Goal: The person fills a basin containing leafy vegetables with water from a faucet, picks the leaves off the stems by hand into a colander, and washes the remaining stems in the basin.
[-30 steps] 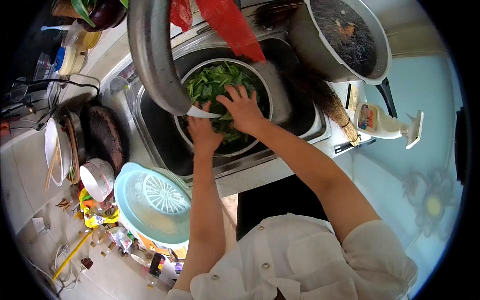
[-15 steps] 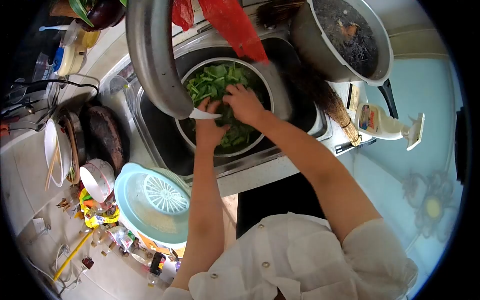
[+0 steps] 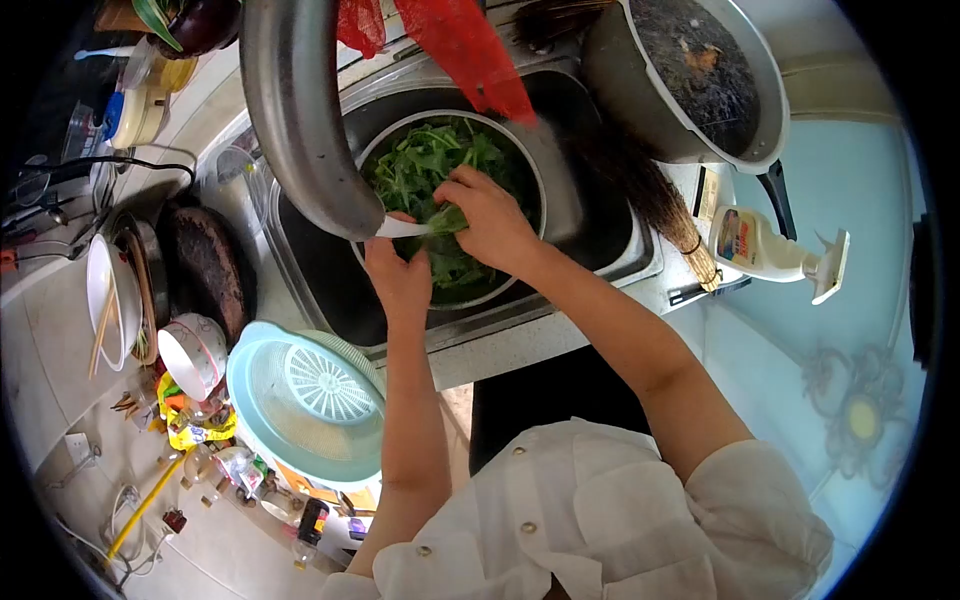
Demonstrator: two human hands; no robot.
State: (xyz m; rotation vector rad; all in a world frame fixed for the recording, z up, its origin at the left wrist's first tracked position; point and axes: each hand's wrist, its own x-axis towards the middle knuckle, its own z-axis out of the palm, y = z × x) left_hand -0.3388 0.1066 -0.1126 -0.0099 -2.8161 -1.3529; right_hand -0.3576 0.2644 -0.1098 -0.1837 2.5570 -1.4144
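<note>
A round metal basin (image 3: 541,190) stands in the sink, filled with leafy greens (image 3: 420,160). My right hand (image 3: 487,222) is over the basin, its fingers closed around a small bunch of greens at the water stream. Water (image 3: 402,228) runs from the large curved faucet (image 3: 300,120) toward that bunch. On the basin's near left side is my left hand (image 3: 400,283), just below the spout. Its thumb shows, but the spout and water hide most of the fingers, so its grip is unclear.
A red mesh bag (image 3: 470,60) hangs behind the basin. To the right are a bundled-twig brush (image 3: 660,210), a large pot (image 3: 640,110) of dark liquid and a spray bottle (image 3: 760,242). Left stand a light-blue colander (image 3: 262,410), bowls (image 3: 195,355) and a dark board (image 3: 207,270).
My left hand has drawn back from the greens toward the near left. My right hand has lifted a small bunch to the water. The view has shifted slightly.
</note>
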